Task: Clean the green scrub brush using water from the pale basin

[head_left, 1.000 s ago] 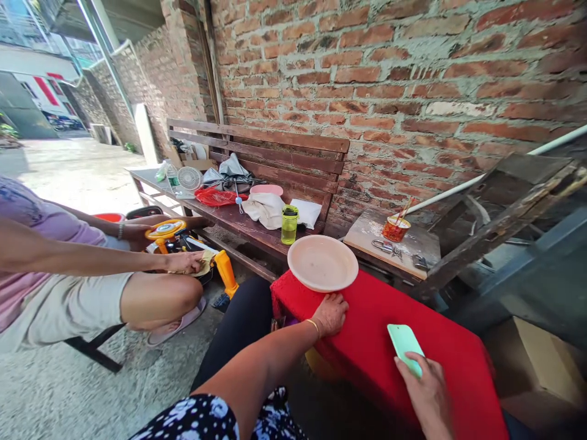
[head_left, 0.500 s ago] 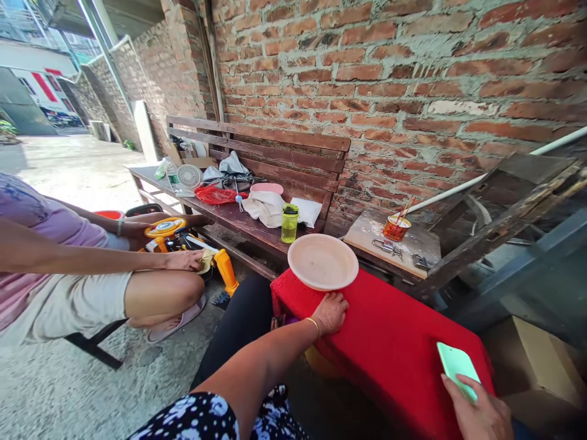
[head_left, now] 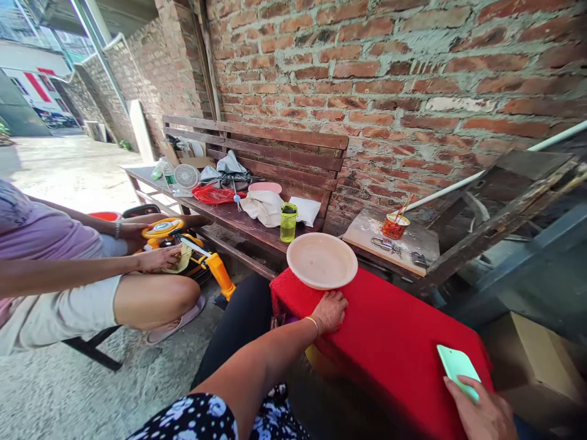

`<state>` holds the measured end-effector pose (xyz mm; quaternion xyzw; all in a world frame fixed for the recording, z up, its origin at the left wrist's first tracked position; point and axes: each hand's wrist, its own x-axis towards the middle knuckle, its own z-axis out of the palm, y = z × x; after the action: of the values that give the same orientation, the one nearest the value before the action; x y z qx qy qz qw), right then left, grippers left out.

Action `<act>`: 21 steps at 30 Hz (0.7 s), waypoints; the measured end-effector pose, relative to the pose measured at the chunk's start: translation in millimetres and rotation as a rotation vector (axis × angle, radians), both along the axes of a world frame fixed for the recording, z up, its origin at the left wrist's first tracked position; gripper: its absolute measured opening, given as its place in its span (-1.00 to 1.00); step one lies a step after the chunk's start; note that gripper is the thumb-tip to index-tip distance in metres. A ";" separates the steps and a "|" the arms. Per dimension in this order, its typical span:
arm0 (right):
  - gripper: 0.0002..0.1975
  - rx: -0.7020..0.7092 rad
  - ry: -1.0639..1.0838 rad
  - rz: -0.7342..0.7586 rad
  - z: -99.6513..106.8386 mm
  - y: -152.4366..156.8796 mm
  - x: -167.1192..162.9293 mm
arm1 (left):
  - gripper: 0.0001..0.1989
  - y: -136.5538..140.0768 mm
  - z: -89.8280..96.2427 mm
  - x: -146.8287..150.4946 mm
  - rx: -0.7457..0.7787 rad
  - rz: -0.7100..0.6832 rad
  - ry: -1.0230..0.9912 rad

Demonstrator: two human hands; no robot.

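My left hand [head_left: 331, 310] lies palm down on the red cloth [head_left: 394, 324], fingers slightly bent and holding nothing. Just beyond its fingertips stands a shallow pale pink basin [head_left: 322, 261], at the far left end of the cloth-covered table. At the lower right, my right hand [head_left: 488, 412] is closed around a flat mint-green plastic scraper [head_left: 458, 370] with rounded corners and a small hole near its top. The scraper is over the right end of the cloth; whether it touches the cloth I cannot tell.
At the left a seated person [head_left: 68, 256] handles a yellow-and-black wheeled thing [head_left: 215, 269]. A wooden bench [head_left: 261, 235] holds a green bottle [head_left: 288, 223], cloths and a small fan [head_left: 186, 176]. A side board [head_left: 362, 226] bears a red cup [head_left: 395, 227] and padlocks. A cardboard box [head_left: 527, 360] stands right.
The view has shifted very slightly. The other person's near hand has moved left along the yellow-and-black thing. My hands, the basin and the scraper stay nearly where they were.
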<state>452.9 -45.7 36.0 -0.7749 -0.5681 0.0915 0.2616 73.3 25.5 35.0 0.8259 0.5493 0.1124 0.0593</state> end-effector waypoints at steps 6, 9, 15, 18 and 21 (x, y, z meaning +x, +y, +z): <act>-0.38 0.031 0.203 0.107 -1.8 3.9 -65.7 | -0.80 -1.3 1.9 -0.2 -0.007 0.000 0.003; -0.39 0.011 0.206 0.206 -8.5 7.4 -82.7 | -0.80 -1.1 0.4 -0.4 -0.001 0.004 0.003; -0.44 0.042 0.107 0.032 -13.8 6.7 -19.9 | -0.81 0.6 -4.2 -0.2 0.020 -0.006 0.003; -0.45 0.044 0.065 -0.072 -8.8 5.0 0.6 | -0.81 0.8 -4.5 0.0 0.023 -0.007 -0.004; -0.43 0.080 0.115 -0.050 -5.8 4.5 -20.3 | -0.81 0.9 -4.2 -0.1 0.019 -0.006 -0.012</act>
<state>432.6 -41.2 30.2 -0.7713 -0.5357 0.1066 0.3268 73.2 26.3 30.7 0.8273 0.5455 0.1225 0.0550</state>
